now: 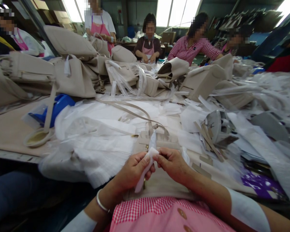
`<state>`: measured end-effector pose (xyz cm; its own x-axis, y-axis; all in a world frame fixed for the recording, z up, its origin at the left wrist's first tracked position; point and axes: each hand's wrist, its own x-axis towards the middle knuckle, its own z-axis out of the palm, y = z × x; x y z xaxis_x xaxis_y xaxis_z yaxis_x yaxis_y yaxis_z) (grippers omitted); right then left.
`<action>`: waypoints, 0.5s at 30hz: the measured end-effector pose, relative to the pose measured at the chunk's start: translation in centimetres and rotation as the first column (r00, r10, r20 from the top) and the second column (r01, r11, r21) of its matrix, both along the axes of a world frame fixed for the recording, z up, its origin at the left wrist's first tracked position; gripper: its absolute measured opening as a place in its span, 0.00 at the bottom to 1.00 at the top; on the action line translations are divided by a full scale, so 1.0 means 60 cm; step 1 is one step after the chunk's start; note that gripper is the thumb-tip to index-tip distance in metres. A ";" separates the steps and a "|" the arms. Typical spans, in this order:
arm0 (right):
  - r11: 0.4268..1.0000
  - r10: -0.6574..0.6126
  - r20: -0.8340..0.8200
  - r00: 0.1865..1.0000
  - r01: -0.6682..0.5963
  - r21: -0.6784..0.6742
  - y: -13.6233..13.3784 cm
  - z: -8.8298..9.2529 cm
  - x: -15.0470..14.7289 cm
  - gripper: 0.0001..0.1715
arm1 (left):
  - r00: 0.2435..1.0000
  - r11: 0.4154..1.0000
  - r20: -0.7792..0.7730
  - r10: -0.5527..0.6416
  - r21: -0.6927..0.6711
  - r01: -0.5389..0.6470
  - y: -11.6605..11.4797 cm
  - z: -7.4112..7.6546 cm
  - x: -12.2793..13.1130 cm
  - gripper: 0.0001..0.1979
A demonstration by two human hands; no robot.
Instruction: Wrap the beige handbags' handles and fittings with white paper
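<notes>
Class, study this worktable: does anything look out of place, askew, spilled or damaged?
The white sheets droop over the front edge of the table, beside the left hand. That looks untidy, and they might slide off. No spill or damage stands out.

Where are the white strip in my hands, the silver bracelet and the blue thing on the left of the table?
White strip (pixel 145 171): head view, on its middle.
Silver bracelet (pixel 99 203): head view, on its band.
Blue thing (pixel 60 105): head view, on its right part.

Silver bangle (pixel 98 201), pink apron (pixel 157 222), gingham trim (pixel 140 210), 2 brown buttons (pixel 182 213), white forearm bands (pixel 247 207)
</notes>
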<state>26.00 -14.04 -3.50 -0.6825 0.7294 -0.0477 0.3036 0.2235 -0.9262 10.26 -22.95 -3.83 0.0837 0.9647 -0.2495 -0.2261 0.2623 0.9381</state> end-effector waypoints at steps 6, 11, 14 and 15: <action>0.989 0.126 -0.087 0.988 -0.119 0.089 0.024 -0.006 0.024 0.12 | 0.979 0.998 0.206 0.007 -0.069 0.007 0.006 -0.009 -0.013 0.21; 0.974 0.156 -0.113 0.981 -0.172 -0.148 0.027 0.008 0.015 0.16 | 0.999 0.999 0.019 -0.030 -0.041 0.030 0.010 -0.003 -0.002 0.22; 0.991 0.111 -0.010 0.994 -0.111 -0.068 0.022 0.016 0.002 0.17 | 0.984 0.997 -0.164 -0.071 0.019 0.075 0.007 0.009 -0.003 0.21; 0.996 0.082 0.003 0.997 -0.082 -0.020 0.021 0.017 0.000 0.17 | 0.979 0.995 -0.182 -0.086 0.026 0.092 0.004 0.013 -0.008 0.22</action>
<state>26.00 -12.75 -2.50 -0.7397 0.6698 -0.0640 0.2882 0.2295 -0.9297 9.79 -22.70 -3.06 0.1261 0.9636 -0.2358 -0.0292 0.2412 0.9700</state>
